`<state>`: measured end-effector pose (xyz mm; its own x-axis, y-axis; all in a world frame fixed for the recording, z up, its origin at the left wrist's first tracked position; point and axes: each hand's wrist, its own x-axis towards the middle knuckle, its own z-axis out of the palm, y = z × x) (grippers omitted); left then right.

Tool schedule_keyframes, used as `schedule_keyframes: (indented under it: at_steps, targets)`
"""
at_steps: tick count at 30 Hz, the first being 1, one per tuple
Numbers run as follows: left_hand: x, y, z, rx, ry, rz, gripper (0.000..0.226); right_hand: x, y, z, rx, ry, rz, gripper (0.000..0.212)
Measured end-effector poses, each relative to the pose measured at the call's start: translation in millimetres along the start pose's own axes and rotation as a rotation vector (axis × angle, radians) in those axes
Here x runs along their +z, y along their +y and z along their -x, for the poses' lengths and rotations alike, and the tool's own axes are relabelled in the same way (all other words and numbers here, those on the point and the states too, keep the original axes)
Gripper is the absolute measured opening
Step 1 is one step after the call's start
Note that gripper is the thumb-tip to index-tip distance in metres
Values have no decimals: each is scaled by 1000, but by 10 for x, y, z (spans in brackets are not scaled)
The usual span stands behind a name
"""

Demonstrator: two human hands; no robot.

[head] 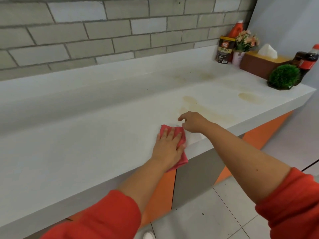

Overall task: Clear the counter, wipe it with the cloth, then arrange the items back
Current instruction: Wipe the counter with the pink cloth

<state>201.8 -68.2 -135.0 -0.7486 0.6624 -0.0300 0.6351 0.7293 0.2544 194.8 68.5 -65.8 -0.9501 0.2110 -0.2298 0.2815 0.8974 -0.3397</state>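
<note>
My left hand [170, 145] lies flat, fingers spread, on a folded pink cloth [181, 158] near the front edge of the white counter [86, 135]. The cloth's lower corner hangs over the edge. Just to the right, my right hand [193, 122] hovers over the counter with loosely curled fingers and holds nothing. Yellowish stains [251, 98] and small dark crumbs mark the counter to the right of both hands.
At the far right end stand a granules pouch [224, 50], an orange bottle [236, 29], a flower pot [244, 43], a tissue box [264, 63], a cola bottle [309, 61] and a round green plant [284, 77]. A brick wall runs behind; orange and grey cabinet fronts sit below.
</note>
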Motion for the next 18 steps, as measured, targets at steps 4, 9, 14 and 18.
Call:
schedule_keyframes:
  at_steps: [4,9,14,18]
  targets:
    - [-111,-295,68,82,-24,-5,54,72,-51,-82,-50,34,-36,37]
    - [-328,-1141,-86,-157,84,-30,54,169,-105,-219,-75,4,-30,39]
    - [-257,-1045,-484,-479,125,-94,60,214,-234,-439,-92,-4,-62,39]
    - [-136,-688,-409,-161,94,-64,57,197,-340,-698,-96,55,-115,39]
